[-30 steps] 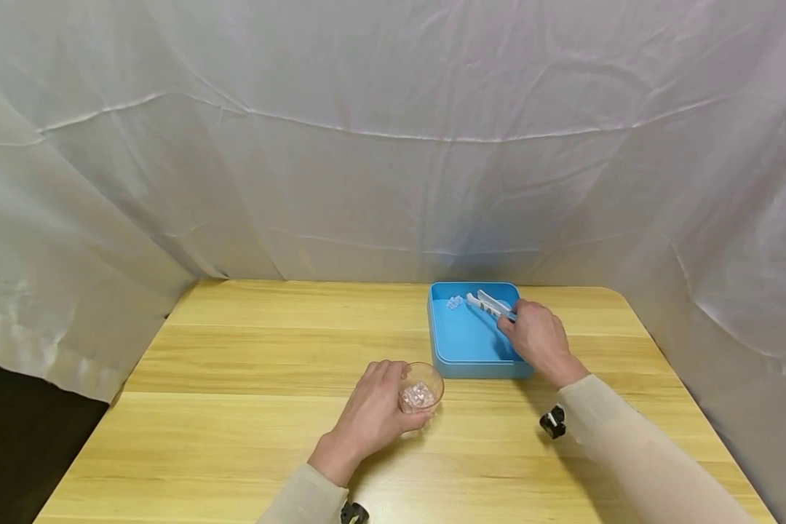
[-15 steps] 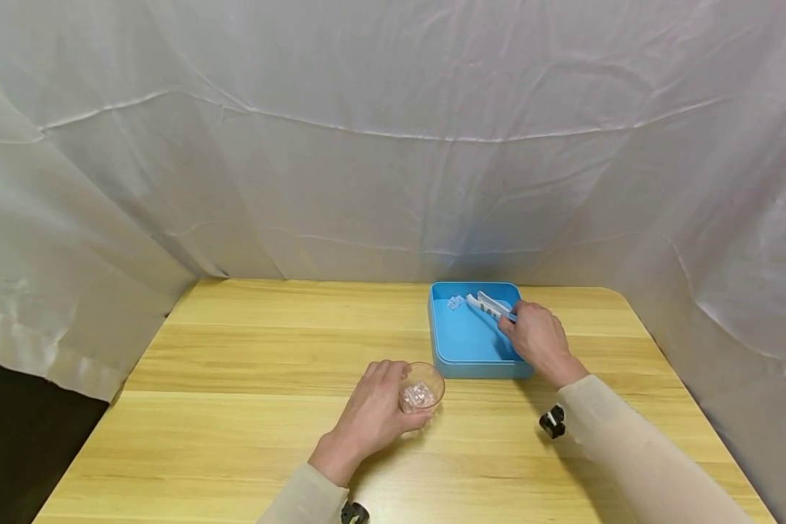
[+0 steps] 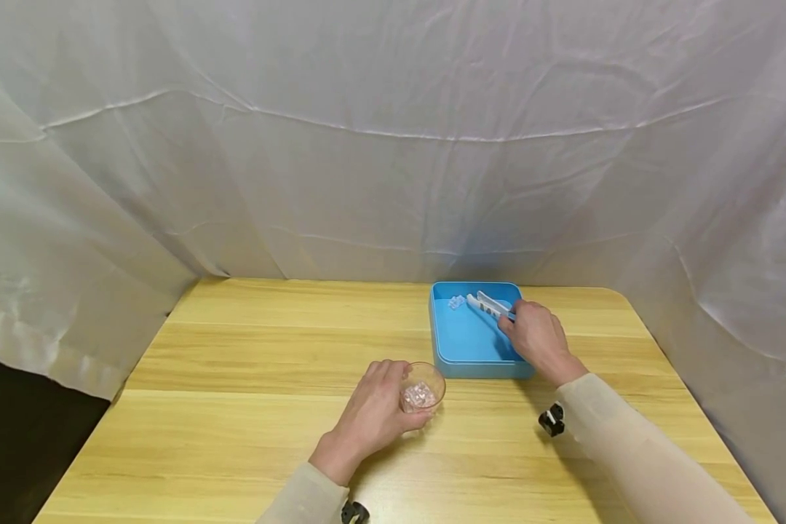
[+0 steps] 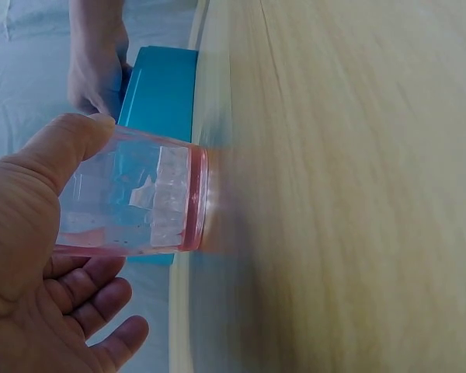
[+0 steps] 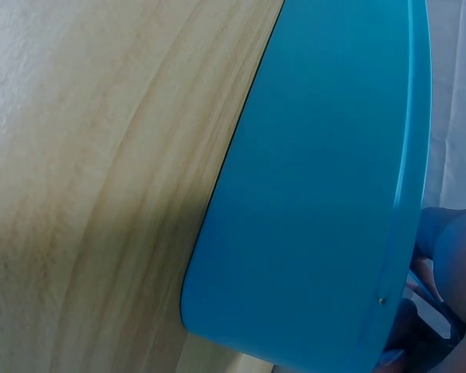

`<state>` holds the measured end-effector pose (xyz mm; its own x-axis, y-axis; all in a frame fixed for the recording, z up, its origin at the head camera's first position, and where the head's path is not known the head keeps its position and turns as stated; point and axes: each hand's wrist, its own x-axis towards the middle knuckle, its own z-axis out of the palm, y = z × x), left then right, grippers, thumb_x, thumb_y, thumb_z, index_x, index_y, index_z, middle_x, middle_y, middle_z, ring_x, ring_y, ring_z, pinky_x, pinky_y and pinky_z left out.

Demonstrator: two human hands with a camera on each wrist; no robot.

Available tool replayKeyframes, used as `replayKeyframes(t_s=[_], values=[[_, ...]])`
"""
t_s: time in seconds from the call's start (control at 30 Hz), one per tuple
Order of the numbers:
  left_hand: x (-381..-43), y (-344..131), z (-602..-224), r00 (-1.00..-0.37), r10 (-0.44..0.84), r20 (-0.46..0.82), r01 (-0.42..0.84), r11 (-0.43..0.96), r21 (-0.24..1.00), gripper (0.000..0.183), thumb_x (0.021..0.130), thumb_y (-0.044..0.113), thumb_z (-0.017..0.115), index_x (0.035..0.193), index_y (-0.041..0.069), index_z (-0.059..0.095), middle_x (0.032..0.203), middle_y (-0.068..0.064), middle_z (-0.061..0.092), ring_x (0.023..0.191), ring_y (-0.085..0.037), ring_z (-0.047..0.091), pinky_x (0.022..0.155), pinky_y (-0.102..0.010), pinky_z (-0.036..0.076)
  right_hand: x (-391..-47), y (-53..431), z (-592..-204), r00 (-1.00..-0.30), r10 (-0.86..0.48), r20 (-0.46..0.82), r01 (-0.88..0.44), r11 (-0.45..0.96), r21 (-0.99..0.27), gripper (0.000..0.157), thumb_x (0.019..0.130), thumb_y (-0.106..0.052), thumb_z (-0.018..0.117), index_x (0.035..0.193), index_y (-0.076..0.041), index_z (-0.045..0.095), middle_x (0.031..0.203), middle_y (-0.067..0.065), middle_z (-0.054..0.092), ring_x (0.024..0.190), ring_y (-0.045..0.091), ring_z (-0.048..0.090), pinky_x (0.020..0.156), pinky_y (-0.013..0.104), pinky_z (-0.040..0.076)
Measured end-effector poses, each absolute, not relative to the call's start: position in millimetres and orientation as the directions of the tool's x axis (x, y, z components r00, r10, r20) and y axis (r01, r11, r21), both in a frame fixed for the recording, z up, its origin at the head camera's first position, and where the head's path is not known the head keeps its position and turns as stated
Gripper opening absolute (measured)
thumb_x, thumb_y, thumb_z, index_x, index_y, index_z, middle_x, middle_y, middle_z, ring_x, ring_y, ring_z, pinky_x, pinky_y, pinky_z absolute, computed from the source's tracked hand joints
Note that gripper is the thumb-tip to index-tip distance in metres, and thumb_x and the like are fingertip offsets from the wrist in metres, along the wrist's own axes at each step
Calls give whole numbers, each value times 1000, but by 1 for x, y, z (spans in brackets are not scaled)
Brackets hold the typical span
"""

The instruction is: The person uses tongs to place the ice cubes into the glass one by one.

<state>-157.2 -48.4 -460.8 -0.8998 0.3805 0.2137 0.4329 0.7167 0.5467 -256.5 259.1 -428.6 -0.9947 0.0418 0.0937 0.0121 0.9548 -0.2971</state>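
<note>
My left hand (image 3: pixel 372 409) grips a clear pinkish cup (image 3: pixel 434 378) standing on the table, thumb on its near side. Clear ice-like cubes (image 4: pixel 169 194) cover the bottom of the cup in the left wrist view. Over the right side of a blue tray (image 3: pixel 465 342), my right hand (image 3: pixel 540 338) holds white-and-blue tongs (image 3: pixel 487 306). The tongs' tips are parted and point at a small cluster of clear cubes (image 3: pixel 456 301) in the tray's far left corner, apart from it. In the right wrist view the tray's wall (image 5: pixel 311 186) hides most of the hand and the tongs.
The wooden table (image 3: pixel 249 378) reaches left, right and in front of the tray. Behind it and at both sides hangs a grey cloth curtain (image 3: pixel 367 182). The tray stands close to the table's back edge.
</note>
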Motion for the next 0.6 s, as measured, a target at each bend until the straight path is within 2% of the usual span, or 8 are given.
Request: replayKeyframes(t_s=[0.6], values=[[-158, -47, -459, -898, 381, 220, 437, 715, 546, 73, 78, 45, 91, 132, 6, 61, 125, -7, 68, 119, -23, 59, 105, -41, 52, -258, 259, -430, -992, 8, 126, -27, 962, -273, 30, 103, -25, 60, 102, 5, 64, 79, 13, 56, 66, 27, 54, 53, 32, 40]])
